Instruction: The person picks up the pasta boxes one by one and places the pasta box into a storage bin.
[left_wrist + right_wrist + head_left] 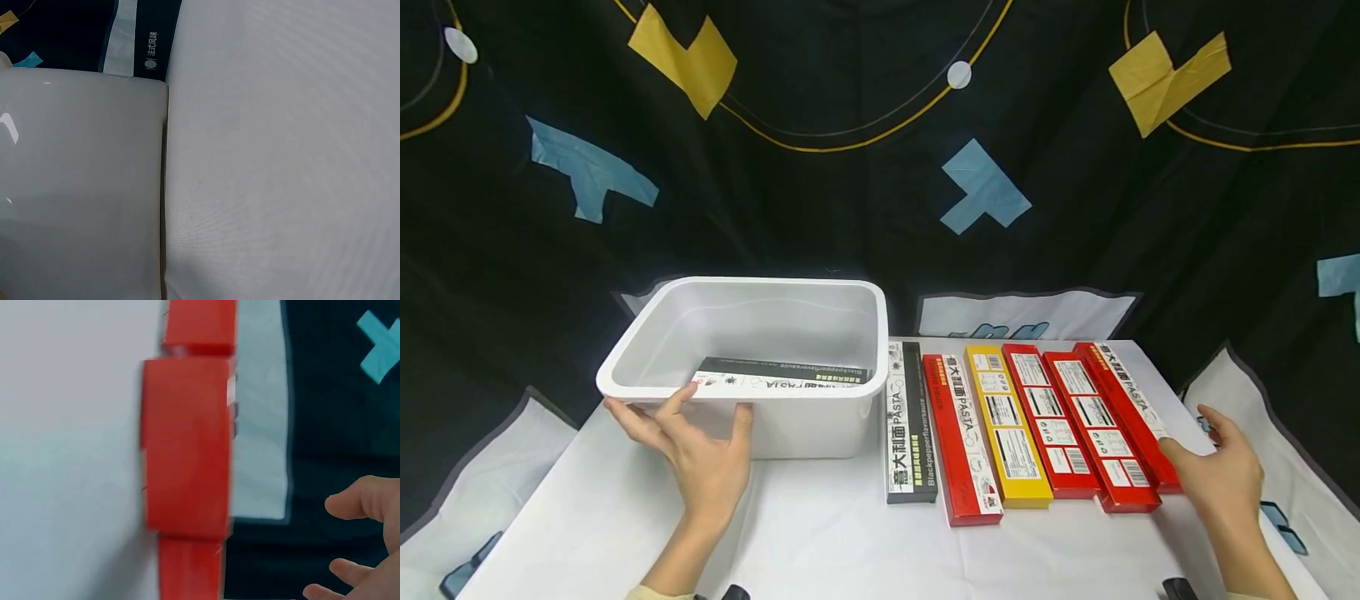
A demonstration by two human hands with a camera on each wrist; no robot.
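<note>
A white plastic bin (820, 425) stands at the left of the table, a black-and-white pasta box (782, 372) lying inside it. My left hand (703, 458) touches the bin's front rim and wall with spread fingers; in the left wrist view only the bin's glossy wall (81, 187) shows clearly. My right hand (1221, 471) is beside the rightmost red pasta box (1123, 408), thumb near its edge and fingers spread. The right wrist view shows that hand (375, 550) apart from a blurred red box (187, 444), nothing between its fingers.
Right of the bin lie a black-and-white pasta box (912, 433), a red one (951, 442), a yellow one (1009, 425) and two more red boxes, side by side. The white table (835, 542) backs onto a black curtain (820, 217) with taped patches.
</note>
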